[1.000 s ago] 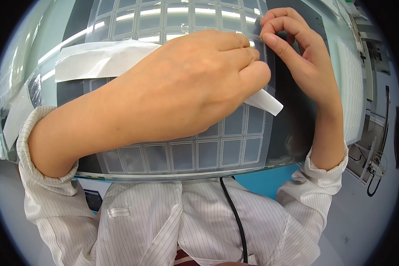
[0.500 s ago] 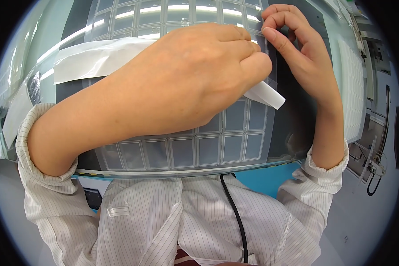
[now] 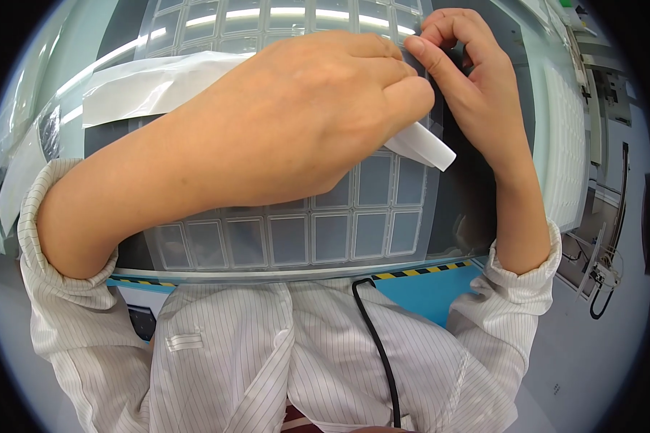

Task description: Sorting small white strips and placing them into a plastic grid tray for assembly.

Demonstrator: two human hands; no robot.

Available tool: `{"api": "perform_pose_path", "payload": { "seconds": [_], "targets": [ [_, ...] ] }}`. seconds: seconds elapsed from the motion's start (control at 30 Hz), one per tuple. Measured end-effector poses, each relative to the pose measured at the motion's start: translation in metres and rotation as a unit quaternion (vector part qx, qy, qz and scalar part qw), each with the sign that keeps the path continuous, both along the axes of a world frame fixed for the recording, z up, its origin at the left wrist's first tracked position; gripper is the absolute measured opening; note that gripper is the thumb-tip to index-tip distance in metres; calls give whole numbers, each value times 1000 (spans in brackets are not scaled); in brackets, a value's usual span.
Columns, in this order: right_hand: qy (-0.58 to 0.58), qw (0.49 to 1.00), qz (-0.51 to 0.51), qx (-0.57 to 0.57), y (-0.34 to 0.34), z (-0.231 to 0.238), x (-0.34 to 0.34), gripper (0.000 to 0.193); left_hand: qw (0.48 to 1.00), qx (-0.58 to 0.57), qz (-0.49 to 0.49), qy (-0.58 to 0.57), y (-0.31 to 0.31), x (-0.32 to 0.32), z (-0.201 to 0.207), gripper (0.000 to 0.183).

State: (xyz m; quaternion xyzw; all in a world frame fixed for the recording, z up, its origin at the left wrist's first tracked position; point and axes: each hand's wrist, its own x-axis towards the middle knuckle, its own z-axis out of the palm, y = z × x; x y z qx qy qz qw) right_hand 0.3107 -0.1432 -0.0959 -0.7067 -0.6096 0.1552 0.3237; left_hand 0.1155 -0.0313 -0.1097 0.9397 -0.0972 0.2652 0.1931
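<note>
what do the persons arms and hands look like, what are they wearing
Both the left hand and right hand are bare, no gloves or rings visible. The forearms are bare too, with white, finely striped sleeves pushed back to gathered cuffs.

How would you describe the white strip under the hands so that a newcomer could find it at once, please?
Start at the large glossy dark panel covered by a clear sheet of rectangular cells. The left hand lies across it, meeting the right hand. The white strip runs beneath the left hand, its free end jutting out below the knuckles: opaque and plain, unlike the transparent gridded sheet.
</note>
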Motion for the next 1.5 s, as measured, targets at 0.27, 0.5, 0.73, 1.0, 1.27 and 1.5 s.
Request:
{"api": "perform_pose_path", "payload": {
  "seconds": [0.27, 0.5, 0.73, 1.0, 1.27, 1.5],
  "targets": [
    [66, 995, 71, -11, -8, -5, 29, 15, 998, 5, 5, 62, 1, 1, 2, 18],
    [110, 991, 75, -17, -9, -6, 34, 15, 997, 7, 6, 78, -4, 1, 4, 19],
    [-68, 989, 93, 93, 0, -16, 22, 16, 1000, -8, 3, 15, 0, 5, -1, 13],
    [230, 970, -46, 65, 5, -11, 18, 15, 984, 162, 18, -78, 16, 3, 30, 10],
    [202, 971, 122, 22, -31, 20, 13, 15, 983, -45, 169, 57, -7, 0, 29, 6],
    [222, 971, 88, 30, -30, 19, 0, 10, 988, -99, 121, 1, -6, -5, 19, 4]
  ]
}}
